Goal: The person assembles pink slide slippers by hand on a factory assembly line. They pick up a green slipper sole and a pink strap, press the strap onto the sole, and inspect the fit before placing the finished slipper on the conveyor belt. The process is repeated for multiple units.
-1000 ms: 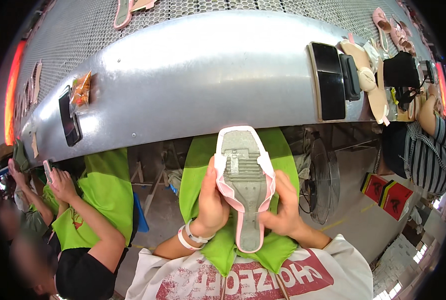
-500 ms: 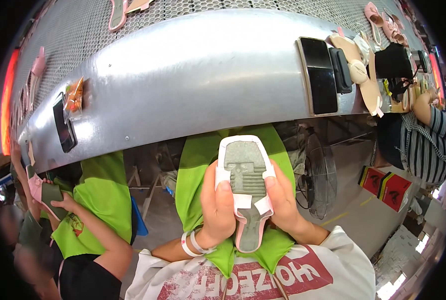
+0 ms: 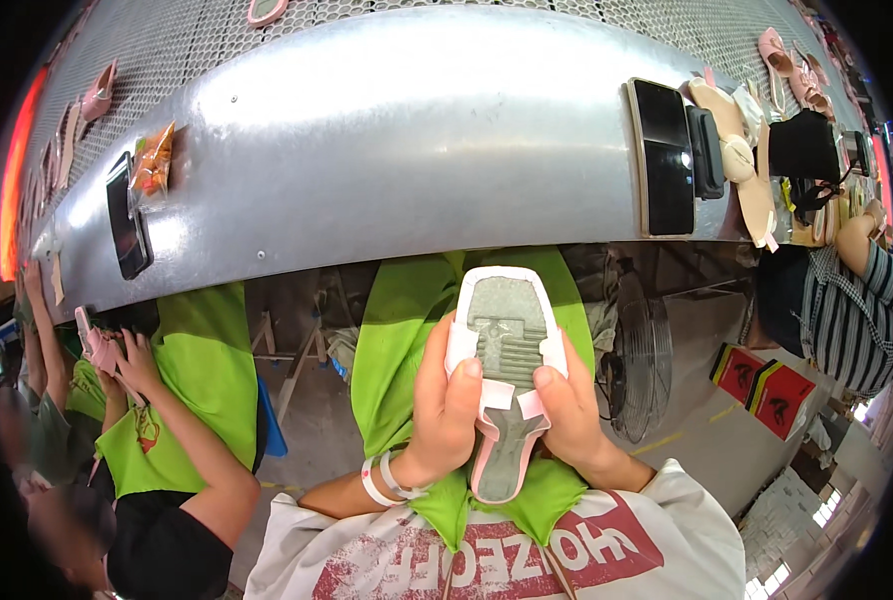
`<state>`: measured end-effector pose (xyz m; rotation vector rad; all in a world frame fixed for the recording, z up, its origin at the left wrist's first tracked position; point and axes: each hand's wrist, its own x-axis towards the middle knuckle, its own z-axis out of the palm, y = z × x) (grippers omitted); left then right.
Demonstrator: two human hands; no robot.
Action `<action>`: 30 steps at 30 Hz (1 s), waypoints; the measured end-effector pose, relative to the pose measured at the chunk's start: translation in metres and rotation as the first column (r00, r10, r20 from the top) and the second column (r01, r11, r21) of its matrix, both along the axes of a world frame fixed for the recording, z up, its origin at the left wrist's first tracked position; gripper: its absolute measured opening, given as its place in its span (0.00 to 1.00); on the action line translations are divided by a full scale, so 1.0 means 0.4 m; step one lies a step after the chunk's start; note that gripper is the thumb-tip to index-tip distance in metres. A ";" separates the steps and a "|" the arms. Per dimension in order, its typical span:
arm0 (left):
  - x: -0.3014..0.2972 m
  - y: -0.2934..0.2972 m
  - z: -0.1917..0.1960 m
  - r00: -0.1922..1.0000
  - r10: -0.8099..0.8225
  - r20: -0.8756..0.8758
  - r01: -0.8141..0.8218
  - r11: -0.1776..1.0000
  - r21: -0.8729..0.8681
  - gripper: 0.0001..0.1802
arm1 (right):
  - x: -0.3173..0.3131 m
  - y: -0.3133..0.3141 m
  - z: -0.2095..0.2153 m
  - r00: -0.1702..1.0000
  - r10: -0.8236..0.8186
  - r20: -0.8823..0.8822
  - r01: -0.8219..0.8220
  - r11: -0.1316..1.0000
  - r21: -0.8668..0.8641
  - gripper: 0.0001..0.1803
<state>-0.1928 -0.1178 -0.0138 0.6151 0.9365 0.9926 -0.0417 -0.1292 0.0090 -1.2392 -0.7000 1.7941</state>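
Note:
Over my green apron, both hands hold a pink shoe upper on a grey insole (image 3: 508, 334), underside up with the wide toe end away from me. White lining edges fold over the insole's rim, and white tabs lie across its middle. My left hand (image 3: 445, 420) is closed round its left side, the thumb pressing near the fold by the left tab. Gripping the opposite side is my right hand (image 3: 579, 415), its thumb on the right folded edge. The fingers of both hands are mostly hidden beneath the shoe.
Ahead is a metal counter (image 3: 417, 150) beside a mesh conveyor (image 3: 197, 50) carrying pink shoes. Phones (image 3: 665, 160) and beige insoles (image 3: 755, 190) lie at right; another phone (image 3: 127, 215) and an orange packet (image 3: 154, 160) at left. A co-worker (image 3: 182, 400) sits left. A fan (image 3: 642, 350) stands below.
My right thumb has slid a little toward the heel along the folded edge; the shoe stays in both hands. At left, the co-worker's shoe has turned from its grey bottom to its pink side.

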 end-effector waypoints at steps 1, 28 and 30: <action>-0.002 0.004 0.002 0.997 0.007 0.078 -0.004 0.999 -0.043 0.30 | 0.003 0.001 0.000 0.994 -0.038 -0.101 0.034 0.999 -0.038 0.33; -0.017 -0.017 -0.032 0.989 -0.092 0.112 0.083 0.994 0.076 0.45 | 0.050 -0.017 -0.046 0.986 0.076 -0.146 -0.061 0.993 0.105 0.46; -0.024 -0.027 -0.046 0.984 -0.069 0.165 0.061 0.997 0.053 0.46 | 0.069 -0.010 -0.056 0.955 0.094 -0.282 -0.081 0.995 0.056 0.46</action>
